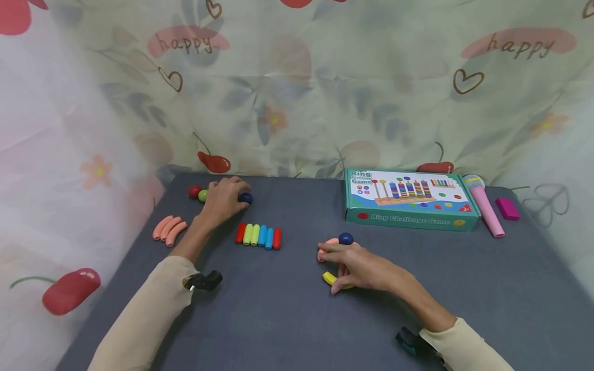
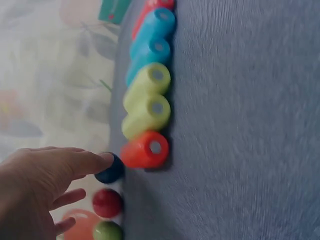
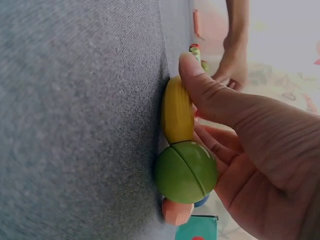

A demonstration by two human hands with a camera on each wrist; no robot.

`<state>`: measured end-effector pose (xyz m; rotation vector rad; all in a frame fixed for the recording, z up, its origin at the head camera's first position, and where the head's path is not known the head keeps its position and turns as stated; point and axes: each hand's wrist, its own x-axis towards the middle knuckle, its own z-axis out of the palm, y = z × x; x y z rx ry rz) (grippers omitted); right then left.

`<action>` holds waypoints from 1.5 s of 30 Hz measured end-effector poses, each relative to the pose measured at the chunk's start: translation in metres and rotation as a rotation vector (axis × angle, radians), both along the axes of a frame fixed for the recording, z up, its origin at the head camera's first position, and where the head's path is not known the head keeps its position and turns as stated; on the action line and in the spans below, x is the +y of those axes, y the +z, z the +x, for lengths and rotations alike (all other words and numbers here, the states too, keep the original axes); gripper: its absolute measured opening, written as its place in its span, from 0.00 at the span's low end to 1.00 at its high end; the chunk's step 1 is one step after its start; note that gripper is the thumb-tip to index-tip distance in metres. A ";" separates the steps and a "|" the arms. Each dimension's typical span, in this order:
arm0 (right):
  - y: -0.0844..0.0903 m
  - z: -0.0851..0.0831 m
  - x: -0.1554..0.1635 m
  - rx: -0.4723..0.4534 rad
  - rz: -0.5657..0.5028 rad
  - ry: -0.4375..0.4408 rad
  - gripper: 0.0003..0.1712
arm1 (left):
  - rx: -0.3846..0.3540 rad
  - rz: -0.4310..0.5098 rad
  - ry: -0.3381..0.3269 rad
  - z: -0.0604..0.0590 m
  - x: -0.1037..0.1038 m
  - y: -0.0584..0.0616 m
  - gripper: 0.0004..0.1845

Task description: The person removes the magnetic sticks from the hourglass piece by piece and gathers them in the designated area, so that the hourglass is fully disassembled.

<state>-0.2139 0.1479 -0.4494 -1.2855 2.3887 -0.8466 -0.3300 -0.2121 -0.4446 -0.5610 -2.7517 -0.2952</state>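
My left hand (image 1: 223, 201) reaches to the back left, its thumb and fingers around a dark blue ball (image 1: 246, 198). Beside that hand lie a red ball (image 1: 195, 191) and a green ball (image 1: 202, 195). Front right of centre, my right hand (image 1: 366, 268) holds a yellow curved stick (image 3: 177, 110) with the thumb at its far end. The yellow stick meets a larger green ball (image 3: 186, 172), followed by a pink curved stick (image 3: 176, 212). Another blue ball (image 1: 345, 238) adjoins the pink piece behind the right hand's fingers. The hand partly hides this group in the head view.
Several short red, green and blue sticks (image 1: 258, 236) lie in a row between the hands. Pink curved sticks (image 1: 169, 230) sit at far left. A game box (image 1: 412, 200), a pink toy microphone (image 1: 484, 205) and a magenta block (image 1: 508, 209) stand back right.
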 end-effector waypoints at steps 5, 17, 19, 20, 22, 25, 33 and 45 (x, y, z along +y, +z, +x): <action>0.002 0.000 0.001 0.066 0.007 -0.002 0.38 | 0.036 0.097 -0.142 0.024 0.040 0.016 0.17; 0.016 -0.022 0.021 0.343 0.075 -0.399 0.22 | -0.420 0.099 -0.320 0.084 0.152 0.002 0.19; 0.013 -0.026 0.023 0.287 0.120 -0.372 0.23 | -0.464 0.112 -0.288 0.086 0.157 -0.003 0.20; 0.012 -0.028 0.024 0.267 0.132 -0.354 0.23 | -0.482 0.120 -0.278 0.086 0.159 -0.005 0.20; 0.008 -0.032 0.024 0.256 0.136 -0.323 0.21 | -0.508 0.143 -0.274 0.087 0.160 -0.008 0.20; 0.005 -0.035 0.026 0.272 0.106 -0.308 0.18 | -0.535 0.178 -0.281 0.088 0.163 -0.009 0.20; 0.002 -0.038 0.027 0.254 0.052 -0.300 0.17 | -0.555 0.205 -0.248 0.090 0.164 -0.010 0.18; 0.000 -0.038 0.029 0.250 0.058 -0.315 0.17 | -0.509 0.243 -0.199 0.099 0.147 0.004 0.16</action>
